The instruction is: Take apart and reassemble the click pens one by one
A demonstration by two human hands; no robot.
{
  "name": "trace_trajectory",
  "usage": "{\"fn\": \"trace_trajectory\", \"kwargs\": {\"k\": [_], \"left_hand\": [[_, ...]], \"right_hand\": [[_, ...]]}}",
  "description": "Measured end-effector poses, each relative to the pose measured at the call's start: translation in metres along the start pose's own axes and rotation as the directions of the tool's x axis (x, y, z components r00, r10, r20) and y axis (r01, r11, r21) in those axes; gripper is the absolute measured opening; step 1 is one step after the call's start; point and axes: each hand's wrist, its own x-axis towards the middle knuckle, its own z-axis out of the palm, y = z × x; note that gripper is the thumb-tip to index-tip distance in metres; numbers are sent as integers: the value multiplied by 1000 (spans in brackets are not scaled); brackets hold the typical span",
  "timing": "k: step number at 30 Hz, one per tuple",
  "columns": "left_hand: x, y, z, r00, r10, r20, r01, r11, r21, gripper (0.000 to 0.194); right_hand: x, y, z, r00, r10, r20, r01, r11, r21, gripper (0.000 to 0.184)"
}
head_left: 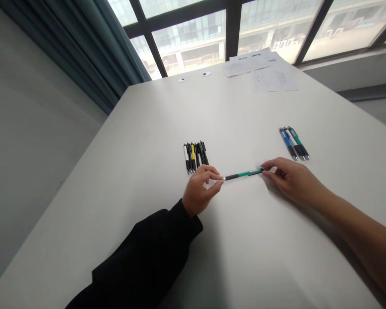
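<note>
A green ballpoint pen with a black grip stretches sideways between my two hands. My left hand pinches its silver tip between thumb and finger. At the other end, the thumb and forefinger of my right hand close on the push-button end. Just beyond my left hand lies a row of several pens, white, black and yellow, side by side with their tips toward me. Past my right hand, a second group holds a blue pen, a white pen and another green pen.
All of this is on a large white table. Paper sheets lie at its far edge by the window, with two small round holes or fittings to their left. A blue-grey curtain hangs at the back left.
</note>
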Motion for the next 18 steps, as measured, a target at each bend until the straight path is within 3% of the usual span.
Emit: {"fn": "trace_trajectory", "kwargs": {"k": [5,13,18], "left_hand": [[2,-5,-6,999,-37,10,38,995,-89,7],[0,-13,-11,998,-67,-8,66,990,-125,11],[1,-14,-11,995,-94,-35,88,987,-136,14]], "right_hand": [[-2,-3,-2,998,-56,25,51,986,161,19],[-8,-10,1,999,26,45,-45,865,500,26],[-7,-15,-1,999,39,-8,-29,850,527,21]]}}
